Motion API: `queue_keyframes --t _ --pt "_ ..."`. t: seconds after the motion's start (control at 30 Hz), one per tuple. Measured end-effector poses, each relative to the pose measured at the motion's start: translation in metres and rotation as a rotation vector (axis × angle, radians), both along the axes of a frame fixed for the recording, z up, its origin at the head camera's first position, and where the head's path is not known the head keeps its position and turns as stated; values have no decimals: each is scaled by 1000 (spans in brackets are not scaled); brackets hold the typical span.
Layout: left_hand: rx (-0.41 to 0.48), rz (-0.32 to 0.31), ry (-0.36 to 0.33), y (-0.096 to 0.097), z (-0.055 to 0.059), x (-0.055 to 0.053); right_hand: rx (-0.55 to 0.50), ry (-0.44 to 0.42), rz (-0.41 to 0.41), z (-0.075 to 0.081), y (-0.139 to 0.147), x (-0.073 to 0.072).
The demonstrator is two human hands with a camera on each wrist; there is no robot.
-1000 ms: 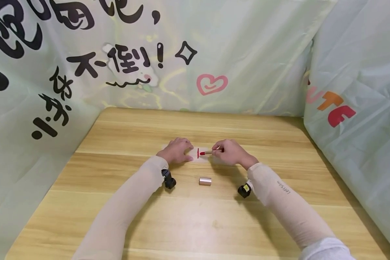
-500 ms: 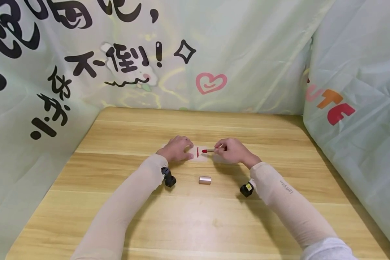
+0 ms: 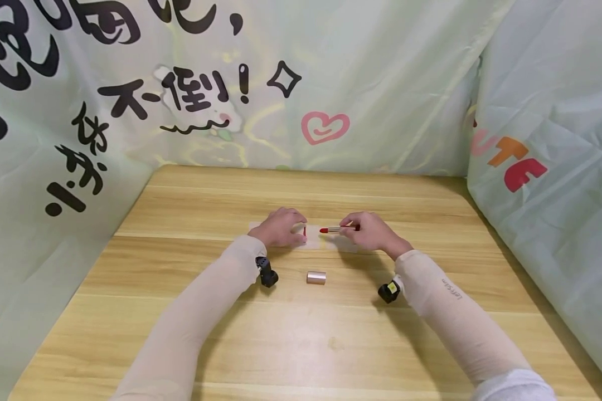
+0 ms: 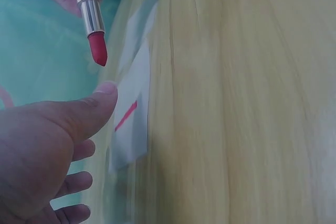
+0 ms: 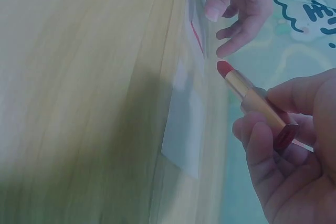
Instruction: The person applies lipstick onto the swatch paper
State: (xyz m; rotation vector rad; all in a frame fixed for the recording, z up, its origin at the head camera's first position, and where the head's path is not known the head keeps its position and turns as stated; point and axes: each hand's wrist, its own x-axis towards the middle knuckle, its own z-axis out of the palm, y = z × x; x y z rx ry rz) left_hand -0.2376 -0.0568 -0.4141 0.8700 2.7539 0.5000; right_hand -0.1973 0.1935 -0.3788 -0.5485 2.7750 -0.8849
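My right hand (image 3: 373,230) grips a lipstick (image 5: 258,100) between thumb and fingers, its bare red tip pointing left. The lipstick is held off a strip of white paper (image 3: 313,239) lying on the table. A short red stroke (image 4: 126,116) marks the paper. Over the left part of the strip, my left hand (image 3: 281,228) is spread with thumb and fingers apart and nothing between them. In the head view it covers part of the paper and sits beside the stroke. Nearer to me lies a shiny pinkish lipstick cap (image 3: 316,277) on its side.
The wooden table (image 3: 301,340) reaches to printed fabric walls (image 3: 381,83) at the back and both sides. Small black cameras (image 3: 267,273) are strapped to both wrists.
My right hand has drawn the lipstick to the right, away from the red stroke. My left hand has shifted slightly right, closer to the stroke. The cap stays put.
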Motion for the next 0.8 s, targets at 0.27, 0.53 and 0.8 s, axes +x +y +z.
queue_keyframes --t 0.27,0.53,0.8 --pt "-14 -24 10 13 -2 -1 11 26 -16 -1 12 0" --pt "-7 -55 13 25 -1 3 3 0 -53 -3 25 2" --pt "-37 -73 31 37 -1 2 9 19 -86 -5 34 3"
